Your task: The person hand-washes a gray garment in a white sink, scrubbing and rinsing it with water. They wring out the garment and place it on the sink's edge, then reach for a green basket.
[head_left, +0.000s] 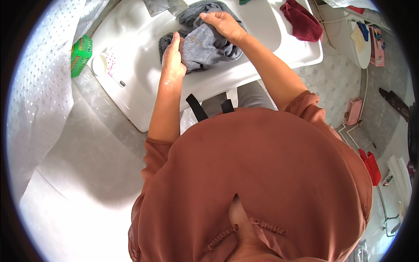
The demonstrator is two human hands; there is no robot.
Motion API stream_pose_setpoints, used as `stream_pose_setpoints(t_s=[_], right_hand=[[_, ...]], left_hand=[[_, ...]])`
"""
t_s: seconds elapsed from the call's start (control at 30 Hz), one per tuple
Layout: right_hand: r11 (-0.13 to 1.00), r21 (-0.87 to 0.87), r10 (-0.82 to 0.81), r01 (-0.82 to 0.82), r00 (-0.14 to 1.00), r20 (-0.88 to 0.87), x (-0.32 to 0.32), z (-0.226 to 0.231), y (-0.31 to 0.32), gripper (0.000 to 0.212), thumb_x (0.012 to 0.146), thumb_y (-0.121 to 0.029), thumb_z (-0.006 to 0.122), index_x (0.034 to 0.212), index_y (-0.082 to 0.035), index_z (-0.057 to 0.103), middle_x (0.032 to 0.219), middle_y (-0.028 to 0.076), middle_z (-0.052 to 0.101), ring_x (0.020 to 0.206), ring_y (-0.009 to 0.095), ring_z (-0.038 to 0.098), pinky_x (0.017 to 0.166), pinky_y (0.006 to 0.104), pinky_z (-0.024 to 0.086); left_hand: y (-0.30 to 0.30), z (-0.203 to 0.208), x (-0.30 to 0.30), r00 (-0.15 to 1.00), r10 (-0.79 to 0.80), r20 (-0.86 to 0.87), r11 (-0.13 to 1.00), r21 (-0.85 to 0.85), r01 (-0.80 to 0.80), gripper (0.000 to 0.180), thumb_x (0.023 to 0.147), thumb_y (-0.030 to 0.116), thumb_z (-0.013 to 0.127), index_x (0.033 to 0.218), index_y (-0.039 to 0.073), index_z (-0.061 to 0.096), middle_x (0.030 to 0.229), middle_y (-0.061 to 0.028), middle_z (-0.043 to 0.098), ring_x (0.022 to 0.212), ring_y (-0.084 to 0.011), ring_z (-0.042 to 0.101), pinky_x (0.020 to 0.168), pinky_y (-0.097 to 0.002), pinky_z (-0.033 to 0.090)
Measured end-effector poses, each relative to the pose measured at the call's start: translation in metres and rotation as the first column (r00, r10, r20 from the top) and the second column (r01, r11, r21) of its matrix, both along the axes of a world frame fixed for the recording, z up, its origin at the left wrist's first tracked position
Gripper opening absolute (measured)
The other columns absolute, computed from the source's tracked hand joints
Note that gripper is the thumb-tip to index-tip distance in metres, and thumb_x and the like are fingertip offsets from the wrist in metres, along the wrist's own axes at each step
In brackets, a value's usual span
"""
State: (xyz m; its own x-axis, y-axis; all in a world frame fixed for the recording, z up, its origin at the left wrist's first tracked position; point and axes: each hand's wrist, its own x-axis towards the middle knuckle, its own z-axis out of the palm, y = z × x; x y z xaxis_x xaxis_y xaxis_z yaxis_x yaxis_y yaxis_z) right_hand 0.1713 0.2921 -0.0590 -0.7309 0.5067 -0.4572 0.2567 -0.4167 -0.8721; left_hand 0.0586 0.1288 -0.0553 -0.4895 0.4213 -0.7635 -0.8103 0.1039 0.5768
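A crumpled grey garment [205,48], damp-looking with a faint brownish stain, lies bunched over the white basin [135,48]. My left hand [174,59] is closed on its left side, thumb up along the edge, the other fingers partly hidden by the cloth. The wrist below it glistens with wet. On the upper right part of the garment, my right hand [224,27] grips the fabric, its thumb lying on top and its fingertips tucked out of sight. Part of the garment trails behind the right hand toward the far side of the basin.
A dark red cloth [301,22] hangs over the basin's right rim. On the left corner stand a white cup with pink dots [100,64] and a green plastic basket [81,56]. A patterned pale curtain [43,78] hangs at far left. Pink baskets [377,46] are at right.
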Motion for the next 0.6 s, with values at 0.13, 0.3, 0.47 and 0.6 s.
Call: stream_pose_setpoints(t_s=[0.13, 0.3, 0.47, 0.6], right_hand=[[0.999, -0.037, -0.027, 0.026, 0.999, -0.029, 0.009, -0.011, -0.001, 0.033, 0.089, -0.041, 0.067, 0.085, -0.009, 0.068, 0.074, -0.008, 0.055, 0.069, 0.003, 0.045, 0.063, 0.0219, 0.039], [0.85, 0.524, -0.068, 0.051, 0.998, 0.013, 0.028, 0.007, -0.003, 0.035, 0.088, -0.041, 0.066, 0.091, -0.007, 0.068, 0.088, 0.002, 0.065, 0.081, 0.016, 0.058, 0.077, 0.0298, 0.047], [0.513, 0.757, 0.324, -0.404, 0.908, 0.266, 0.086, -0.006, 0.002, 0.04, 0.078, -0.043, 0.072, 0.101, -0.011, 0.067, 0.096, 0.006, 0.066, 0.093, 0.025, 0.062, 0.092, 0.0377, 0.044], [0.386, 0.798, 0.363, -0.463, 0.871, 0.33, 0.105, -0.018, -0.009, 0.038, 0.078, -0.038, 0.072, 0.104, -0.011, 0.065, 0.091, 0.007, 0.067, 0.1, 0.028, 0.06, 0.104, 0.041, 0.035]], left_hand=[[-0.001, 0.017, 0.006, 0.99, -0.124, -0.073, 0.992, -0.014, 0.123, 0.036, 0.093, 0.037, 0.063, 0.105, 0.003, 0.058, 0.101, -0.0058, 0.063, 0.094, -0.0162, 0.059, 0.088, -0.0339, 0.048], [-0.015, 0.003, 0.0, 0.998, 0.008, -0.063, 0.989, 0.149, 0.002, 0.036, 0.09, 0.026, 0.069, 0.111, -0.001, 0.061, 0.109, -0.0117, 0.064, 0.1, -0.0202, 0.06, 0.093, -0.0343, 0.047], [-0.028, 0.011, -0.018, 0.991, 0.021, -0.131, 0.989, 0.148, -0.002, 0.028, 0.09, 0.021, 0.068, 0.106, -0.001, 0.063, 0.105, -0.0113, 0.065, 0.1, -0.0213, 0.061, 0.091, -0.0348, 0.048], [-0.039, 0.027, -0.033, 0.988, -0.037, -0.147, 0.994, 0.101, 0.052, 0.022, 0.091, 0.021, 0.067, 0.102, 0.003, 0.063, 0.103, -0.0096, 0.066, 0.098, -0.0216, 0.062, 0.085, -0.0383, 0.051]])
